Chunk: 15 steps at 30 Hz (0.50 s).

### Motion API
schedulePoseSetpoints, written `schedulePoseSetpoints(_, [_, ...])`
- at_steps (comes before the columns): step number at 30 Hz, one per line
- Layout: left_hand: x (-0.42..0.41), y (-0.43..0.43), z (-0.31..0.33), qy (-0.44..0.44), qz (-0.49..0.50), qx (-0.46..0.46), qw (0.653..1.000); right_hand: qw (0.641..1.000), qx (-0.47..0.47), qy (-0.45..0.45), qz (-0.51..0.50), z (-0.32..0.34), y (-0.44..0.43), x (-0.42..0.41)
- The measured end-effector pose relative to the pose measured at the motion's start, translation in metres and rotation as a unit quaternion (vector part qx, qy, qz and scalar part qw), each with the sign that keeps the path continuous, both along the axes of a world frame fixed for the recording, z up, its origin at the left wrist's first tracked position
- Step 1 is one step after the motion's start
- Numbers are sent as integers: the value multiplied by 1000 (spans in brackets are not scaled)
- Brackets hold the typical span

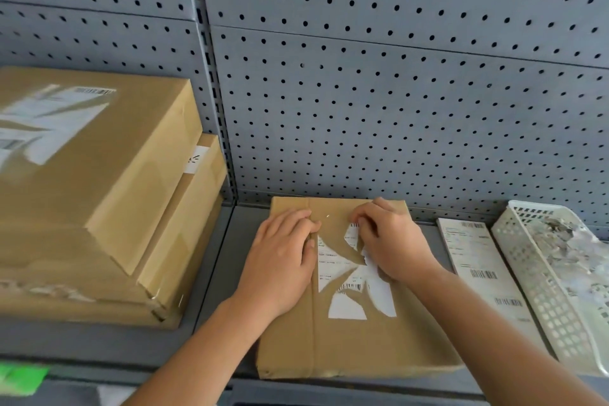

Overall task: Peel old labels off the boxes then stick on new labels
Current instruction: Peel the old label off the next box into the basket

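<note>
On a grey metal shelf (224,273) backed by a perforated panel (395,92), we see a flat cardboard box (356,346) lying in the middle, its long axis running from the shelf's front lip away towards the panel, with a taped seam along that length left of centre. Its near end sits at the front edge; the far end lies close to the panel, though we cannot tell whether it touches. The old label (346,293), right of the seam, is torn into ragged white remnants with a barcode showing. The left hand (280,260) lies flat on the far left part of the lid, fingers (296,224) straight and pressed together, tips at the seam. The right hand (392,241) is curled over the label's upper right, its fingers (362,221) pinching a lifted strip of the paper. To the left, well apart across a bare strip of shelf, we see a large box (99,158) bearing its own torn label, stacked on a lower box (184,241). Just right of the middle box lies a long sheet of new labels (478,260), pointing the same way as the box, and beside it stands a white slotted basket (527,290) holding a heap of torn paper scraps (566,247). A green object (19,376), blurred, shows at the lower left corner below the shelf.
</note>
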State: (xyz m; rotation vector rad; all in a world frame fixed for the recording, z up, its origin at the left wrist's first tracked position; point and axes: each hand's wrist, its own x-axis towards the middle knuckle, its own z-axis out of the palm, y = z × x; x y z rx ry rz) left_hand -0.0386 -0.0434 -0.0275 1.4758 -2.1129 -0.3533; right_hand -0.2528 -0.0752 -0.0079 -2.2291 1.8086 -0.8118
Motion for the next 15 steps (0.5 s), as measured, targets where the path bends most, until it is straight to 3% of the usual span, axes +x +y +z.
schedulePoseSetpoints(15, [0,-1,-1,6,-2,-7,1000,999,2,-36,-13,0,5,1])
